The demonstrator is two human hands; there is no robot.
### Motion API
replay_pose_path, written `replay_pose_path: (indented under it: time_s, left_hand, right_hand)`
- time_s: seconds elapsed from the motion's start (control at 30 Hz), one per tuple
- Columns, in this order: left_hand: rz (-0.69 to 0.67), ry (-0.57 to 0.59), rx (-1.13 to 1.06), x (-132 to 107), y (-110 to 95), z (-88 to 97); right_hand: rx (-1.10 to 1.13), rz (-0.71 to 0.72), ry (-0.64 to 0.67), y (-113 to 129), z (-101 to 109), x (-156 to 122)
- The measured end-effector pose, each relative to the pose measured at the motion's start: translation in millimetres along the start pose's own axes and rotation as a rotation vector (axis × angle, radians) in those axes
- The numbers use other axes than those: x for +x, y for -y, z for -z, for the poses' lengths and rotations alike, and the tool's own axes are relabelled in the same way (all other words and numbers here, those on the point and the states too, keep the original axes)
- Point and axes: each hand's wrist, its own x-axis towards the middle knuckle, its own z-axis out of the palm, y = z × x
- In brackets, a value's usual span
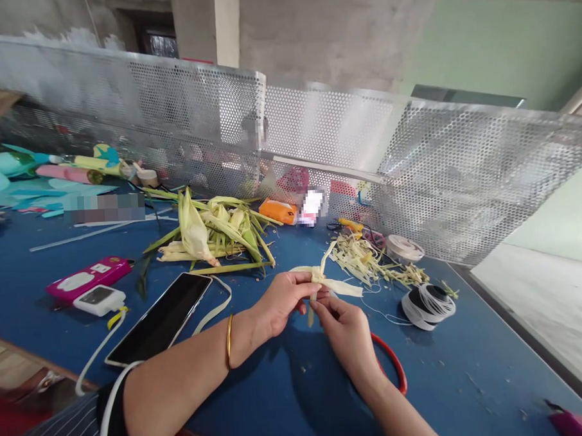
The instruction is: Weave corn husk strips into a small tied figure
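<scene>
Above the blue table, both hands meet at a knotted piece of pale corn husk (342,286) whose strips stick out up, right and down. My left hand (289,298) pinches the knot from the left, a gold bangle on its wrist. Fingertips of my right hand (341,322) close on the lower strip, just under the knot. Behind the hands lies a heap of green and pale corn husks (236,223). Thin husk scraps (360,257) are piled to the right, and a spool of white thread (428,305) lies beyond my right hand.
A black-screened phone (160,319), a magenta box (88,278) and a white device with a cable (99,299) lie left. An orange packet (278,211) and a roll of tape (404,248) stand before the perforated metal screen (325,126). A red ring-shaped handle (396,361) lies beside my right wrist.
</scene>
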Motion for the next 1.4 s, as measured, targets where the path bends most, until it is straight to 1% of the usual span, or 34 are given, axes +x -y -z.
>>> replay_pose_path:
  time_s: [0.1,0.27,0.37,0.5,0.67,0.77,0.8,0.83,0.87,0.93,1.0,1.03,1.07,1.1,1.17,1.23,1.33,1.4]
  left_hand:
    - [-0.009,-0.03,0.015,1,1,0.6]
    - [-0.018,-0.041,0.002,2,0,2.8]
    - [-0.008,-0.066,-0.003,2,-3,2.6]
    - [0.051,-0.082,0.032,-2,-8,0.9]
    - [0.016,-0.092,0.047,-5,-13,-0.7]
    - [0.029,-0.085,0.048,-5,-14,-1.3]
    - [0.025,-0.082,0.05,-5,-14,-1.1]
    - [0.016,-0.081,0.05,-4,-14,-0.8]
    - [0.005,-0.078,0.048,-3,-14,-0.1]
    - [0.0,-0.059,0.042,-2,-13,1.8]
    - [0.02,-0.014,0.045,-1,-13,4.0]
    - [0.032,0.015,0.051,-1,-13,5.0]
    - [0.042,0.045,0.06,-1,-13,5.7]
    - [0.044,0.068,0.067,-2,-13,6.2]
    - [0.041,0.085,0.082,-3,-13,5.9]
    - [0.023,0.056,0.117,-3,-11,4.3]
    - [-0.034,-0.013,0.172,-3,-7,0.9]
    - [-0.043,-0.039,0.168,-1,-4,-0.6]
  right_hand:
    - [0.106,-0.022,0.03,-2,-2,0]
    - [0.187,0.05,0.115,7,-3,-3]
    - [0.183,0.072,0.181,15,-3,-8]
    - [0.179,0.136,0.257,24,-1,-13]
    - [0.142,0.248,0.354,30,5,-13]
    - [0.046,0.333,0.374,28,6,-14]
    - [-0.015,0.378,0.354,27,6,-15]
    - [-0.084,0.436,0.306,25,8,-15]
    - [-0.153,0.498,0.223,23,10,-14]
    - [-0.269,0.586,-0.035,18,16,-10]
    - [-0.362,0.586,-0.298,13,23,-3]
    - [-0.404,0.557,-0.373,11,27,1]
    - [-0.438,0.524,-0.39,8,30,4]
    - [-0.452,0.495,-0.362,6,32,7]
    - [-0.43,0.445,-0.247,3,33,10]
    - [-0.382,0.414,-0.156,3,30,9]
    - [-0.337,0.376,-0.117,6,26,5]
    - [-0.29,0.314,-0.094,7,24,3]
